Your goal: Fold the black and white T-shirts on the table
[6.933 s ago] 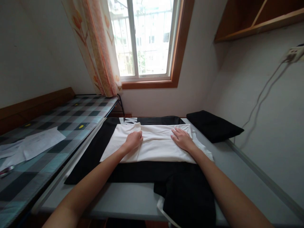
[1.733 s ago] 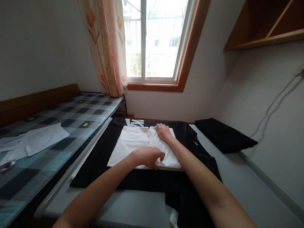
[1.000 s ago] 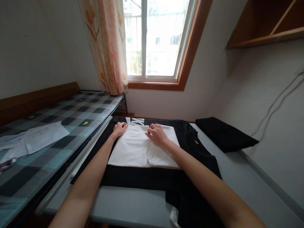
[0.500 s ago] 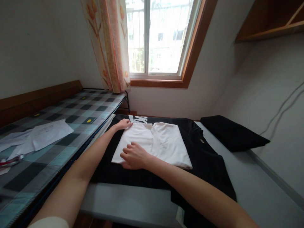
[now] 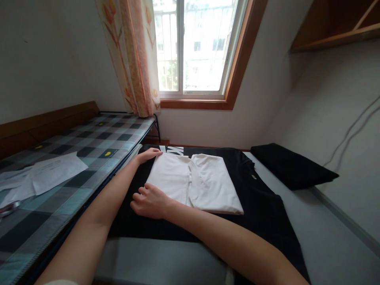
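Note:
A folded white shirt [image 5: 215, 184] lies flat with a seam between its two halves, on top of a spread black T-shirt [image 5: 261, 209] with white lettering at its far edge. At the shirt's far left corner, my left hand [image 5: 150, 154] pinches the cloth with its fingertips. My right hand [image 5: 152, 201] is closed at the near left corner, fingers curled on the cloth and hiding that corner.
To the left stands a bed with a checked mattress [image 5: 68, 174], papers [image 5: 53, 174] lying on it. A folded black cloth [image 5: 292, 166] rests on the grey surface [image 5: 160, 259] by the right wall. Behind are a window [image 5: 202, 51] and curtain [image 5: 130, 59].
My right hand has moved left, from on the white shirt to its near left corner. My left hand stays at the far corner. The view has shifted slightly.

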A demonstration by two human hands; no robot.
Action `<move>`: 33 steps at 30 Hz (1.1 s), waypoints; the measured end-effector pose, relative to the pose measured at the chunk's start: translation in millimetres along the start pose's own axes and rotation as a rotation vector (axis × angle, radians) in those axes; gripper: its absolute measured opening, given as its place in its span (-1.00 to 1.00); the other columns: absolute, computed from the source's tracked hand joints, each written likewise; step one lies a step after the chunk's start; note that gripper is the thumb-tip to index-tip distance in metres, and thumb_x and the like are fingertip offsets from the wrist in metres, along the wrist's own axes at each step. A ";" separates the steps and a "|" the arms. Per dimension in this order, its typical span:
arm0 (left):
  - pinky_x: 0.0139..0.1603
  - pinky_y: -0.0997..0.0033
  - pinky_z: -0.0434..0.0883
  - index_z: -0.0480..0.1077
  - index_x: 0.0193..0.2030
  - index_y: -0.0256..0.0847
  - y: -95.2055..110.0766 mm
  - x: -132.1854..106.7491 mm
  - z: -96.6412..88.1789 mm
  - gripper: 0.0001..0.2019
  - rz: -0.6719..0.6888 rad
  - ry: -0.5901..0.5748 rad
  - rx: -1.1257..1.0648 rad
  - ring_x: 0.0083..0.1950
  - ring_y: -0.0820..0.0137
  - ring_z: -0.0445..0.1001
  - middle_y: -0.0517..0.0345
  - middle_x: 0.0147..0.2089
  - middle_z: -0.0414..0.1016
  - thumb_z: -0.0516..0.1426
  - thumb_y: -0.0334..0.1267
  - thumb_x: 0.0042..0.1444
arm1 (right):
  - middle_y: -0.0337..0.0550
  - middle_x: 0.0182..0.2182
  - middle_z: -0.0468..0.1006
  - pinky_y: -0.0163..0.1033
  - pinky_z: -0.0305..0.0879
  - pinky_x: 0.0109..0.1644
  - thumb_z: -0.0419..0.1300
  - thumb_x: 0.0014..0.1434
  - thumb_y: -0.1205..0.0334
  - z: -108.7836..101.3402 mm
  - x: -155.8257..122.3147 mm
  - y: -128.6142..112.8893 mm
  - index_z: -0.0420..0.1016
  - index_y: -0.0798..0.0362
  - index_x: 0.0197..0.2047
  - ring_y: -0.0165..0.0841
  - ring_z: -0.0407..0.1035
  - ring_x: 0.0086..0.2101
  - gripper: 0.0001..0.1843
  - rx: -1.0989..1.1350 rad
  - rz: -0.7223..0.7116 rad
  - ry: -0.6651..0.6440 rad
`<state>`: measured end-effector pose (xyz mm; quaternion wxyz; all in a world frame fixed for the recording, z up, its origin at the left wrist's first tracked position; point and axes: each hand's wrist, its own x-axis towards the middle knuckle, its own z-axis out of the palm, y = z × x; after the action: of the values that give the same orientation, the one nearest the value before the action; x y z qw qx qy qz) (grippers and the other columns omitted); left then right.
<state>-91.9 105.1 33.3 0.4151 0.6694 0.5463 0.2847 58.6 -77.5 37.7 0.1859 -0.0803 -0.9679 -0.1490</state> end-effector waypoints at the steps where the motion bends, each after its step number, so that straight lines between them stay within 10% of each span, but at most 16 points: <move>1: -0.39 0.47 0.17 0.36 -0.52 -0.25 -1.8 0.1 -2.4 -0.53 0.000 0.006 -0.014 -0.44 0.46 0.23 0.24 -0.52 0.30 0.21 0.20 -0.23 | -0.09 -0.37 0.48 -0.17 0.11 -0.32 -0.09 0.32 0.40 1.3 2.1 -1.0 0.39 0.09 -0.36 -0.30 0.36 -0.35 -0.71 0.005 -0.006 0.011; 13: -0.19 0.35 0.30 0.41 -0.47 -0.22 0.8 -3.6 6.8 -0.73 -0.018 0.172 0.438 -0.23 0.27 0.38 0.13 -0.40 0.38 0.14 -0.03 -0.06 | -0.13 -0.30 0.51 -0.16 0.14 -0.29 -0.02 0.33 0.15 -18.0 -27.4 0.7 0.38 0.05 -0.15 -0.28 0.39 -0.32 -0.79 0.049 0.110 -0.154; 19: 0.16 0.05 0.16 0.41 -0.08 -0.15 29.4 -20.7 43.3 -0.74 0.120 0.376 0.759 0.18 0.04 0.21 -0.09 0.06 0.31 0.12 -0.23 0.07 | -0.05 -0.26 0.52 -0.20 0.13 -0.21 -0.06 0.35 0.10 -51.9 -70.3 64.8 0.46 0.08 -0.19 -0.30 0.38 -0.28 -0.67 0.046 0.446 -0.202; 26: -0.21 0.41 0.35 0.43 -0.14 -0.18 76.9 -82.2 111.7 -0.67 0.668 -0.254 0.558 -0.27 0.41 0.40 0.09 -0.15 0.42 0.16 0.03 0.11 | 0.07 -0.02 0.45 -0.16 0.14 -0.02 -0.04 0.34 0.10 -41.3 -144.6 168.6 0.47 0.07 0.01 -0.16 0.29 -0.04 -0.63 -0.028 1.156 -0.197; 33: -0.09 0.32 0.33 0.41 -0.08 -0.16 90.7 -133.1 150.4 -0.63 1.035 -0.274 0.744 -0.18 0.31 0.41 0.03 -0.14 0.43 0.17 0.04 0.10 | 0.04 -0.03 0.45 0.00 0.11 0.01 -0.17 0.35 -0.05 -14.4 -168.9 179.9 0.51 0.02 -0.10 -0.09 0.27 -0.03 -0.51 0.057 1.276 -0.288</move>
<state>46.4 -65.7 47.3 0.0309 0.9753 0.1573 0.1517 256.4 70.7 32.1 0.1086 -0.6530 -0.7490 0.0283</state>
